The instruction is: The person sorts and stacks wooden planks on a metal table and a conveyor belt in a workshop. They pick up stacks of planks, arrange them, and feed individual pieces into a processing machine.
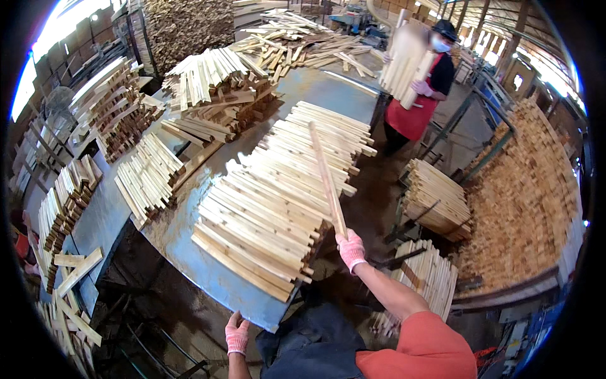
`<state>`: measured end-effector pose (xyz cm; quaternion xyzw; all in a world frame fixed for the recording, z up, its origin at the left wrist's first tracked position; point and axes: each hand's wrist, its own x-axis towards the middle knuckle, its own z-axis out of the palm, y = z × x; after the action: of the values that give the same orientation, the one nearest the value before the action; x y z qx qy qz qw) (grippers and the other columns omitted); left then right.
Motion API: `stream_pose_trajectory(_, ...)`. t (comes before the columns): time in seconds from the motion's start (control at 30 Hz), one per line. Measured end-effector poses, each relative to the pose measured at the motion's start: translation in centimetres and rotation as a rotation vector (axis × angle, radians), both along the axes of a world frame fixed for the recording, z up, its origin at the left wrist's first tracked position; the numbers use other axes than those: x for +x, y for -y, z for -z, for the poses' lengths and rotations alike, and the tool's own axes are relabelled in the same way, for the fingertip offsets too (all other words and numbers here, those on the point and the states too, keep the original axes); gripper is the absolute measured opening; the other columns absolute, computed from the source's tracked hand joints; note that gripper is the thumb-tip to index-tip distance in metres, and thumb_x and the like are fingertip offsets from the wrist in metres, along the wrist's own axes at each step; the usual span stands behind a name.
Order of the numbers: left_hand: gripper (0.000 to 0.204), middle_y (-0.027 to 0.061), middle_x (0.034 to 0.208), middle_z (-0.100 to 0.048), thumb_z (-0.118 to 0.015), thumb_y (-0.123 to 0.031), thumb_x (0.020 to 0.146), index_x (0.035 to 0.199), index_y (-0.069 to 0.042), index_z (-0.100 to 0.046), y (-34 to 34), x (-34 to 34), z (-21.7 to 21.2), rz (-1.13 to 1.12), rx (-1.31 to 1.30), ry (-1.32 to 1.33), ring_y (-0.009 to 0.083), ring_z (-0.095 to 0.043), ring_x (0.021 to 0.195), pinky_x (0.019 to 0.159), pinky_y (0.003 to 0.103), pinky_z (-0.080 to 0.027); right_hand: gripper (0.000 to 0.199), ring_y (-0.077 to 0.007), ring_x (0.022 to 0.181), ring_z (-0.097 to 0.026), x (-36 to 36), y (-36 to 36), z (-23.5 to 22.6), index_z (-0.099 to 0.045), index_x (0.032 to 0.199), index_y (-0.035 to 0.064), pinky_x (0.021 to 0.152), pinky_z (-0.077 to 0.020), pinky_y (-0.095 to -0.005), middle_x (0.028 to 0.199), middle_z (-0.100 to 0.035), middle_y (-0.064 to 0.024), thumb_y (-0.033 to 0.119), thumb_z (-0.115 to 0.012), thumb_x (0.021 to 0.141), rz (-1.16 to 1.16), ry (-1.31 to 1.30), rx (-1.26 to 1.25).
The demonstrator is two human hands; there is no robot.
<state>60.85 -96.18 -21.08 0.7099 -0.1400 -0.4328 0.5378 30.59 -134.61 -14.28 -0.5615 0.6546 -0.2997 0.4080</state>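
My right hand [351, 252], in a pinkish knit glove, is closed round the near end of a wooden strip [325, 170]. The strip slants up and away over a wide layer of pale wooden strips [271, 196] laid side by side on the blue metal table [259, 313]. Whether it touches them I cannot tell. Just off the table's near edge is my left hand [237, 336], gloved the same way. Its fingers are apart and nothing is in them.
Stacked strips [148, 174] and a higher pile [211, 79] cover the table's left and far parts. A masked co-worker [413, 114] in a red apron carries a bundle of strips [404, 66] at far right. Racked strips [435, 196] and a large wood stack [524, 196] stand to my right.
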Motion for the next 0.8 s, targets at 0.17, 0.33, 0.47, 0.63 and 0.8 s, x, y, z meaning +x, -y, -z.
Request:
stream_pose_trajectory(0.17, 0.063, 0.0235, 0.140, -0.065, -0.074, -0.006, 0.093, 0.149, 0.009, -0.052, 2.4, -1.2, 0.6, -0.181, 0.296, -0.083, 0.0302, -0.066, 0.124, 0.108, 0.039, -0.052, 0.033, -0.0424, 0.099, -0.072, 5.0, 16.9, 1.5, -0.070, 0.115, 0.0063, 0.087, -0.0552, -0.0489, 0.104, -0.074, -0.0249, 0.035, -0.063, 0.100, -0.043, -0.272, -0.099)
stream_pose_trajectory(0.33, 0.063, 0.0249, 0.146, -0.062, -0.072, -0.015, 0.093, 0.149, 0.008, -0.053, 8.9, -2.0, -3.4, -0.174, 0.445, -0.102, 0.0330, -0.061, 0.134, 0.115, 0.040, -0.047, 0.038, -0.0436, 0.088, -0.071, 5.1, 34.8, 7.8, -0.070, 0.107, 0.0026, 0.078, -0.0545, -0.0507, 0.095, -0.072, -0.0264, 0.039, -0.063, 0.098, 0.051, -0.312, -0.220)
stream_pose_trajectory(0.47, 0.063, 0.0250, 0.147, -0.061, -0.071, -0.015, 0.094, 0.150, 0.006, -0.052, 11.6, -2.5, -1.8, -0.177, 0.491, -0.085, 0.0332, -0.061, 0.136, 0.115, 0.040, -0.047, 0.040, -0.0461, 0.103, -0.071, 7.5, 41.5, 7.6, -0.070, 0.113, 0.0033, 0.088, -0.0565, -0.0535, 0.108, -0.074, -0.0270, 0.039, -0.063, 0.098, -0.026, -0.585, -0.165)
stream_pose_trajectory(0.63, 0.061, 0.0238, 0.145, -0.063, -0.072, -0.012, 0.094, 0.150, 0.005, -0.054, 17.8, -1.8, -1.2, -0.129, 0.493, -0.037, 0.0323, -0.060, 0.135, 0.114, 0.040, -0.048, 0.041, -0.0435, 0.115, -0.070, 7.9, 41.7, 8.1, -0.066, 0.128, 0.0062, 0.098, -0.0552, -0.0537, 0.121, -0.071, -0.0276, 0.033, -0.065, 0.097, -0.246, -0.814, 0.125)
stream_pose_trajectory(0.8, 0.068, 0.0295, 0.158, -0.048, -0.067, -0.036, 0.100, 0.155, -0.001, -0.049, 23.7, -0.2, 0.1, -0.056, 0.642, 0.441, 0.0420, -0.048, 0.146, 0.122, 0.045, -0.038, 0.049, -0.0428, 0.123, -0.065, 8.7, 36.5, 8.1, -0.062, 0.138, 0.0003, 0.106, -0.0510, -0.0510, 0.129, -0.068, -0.0277, 0.029, -0.064, 0.099, -0.284, -0.702, -0.441)
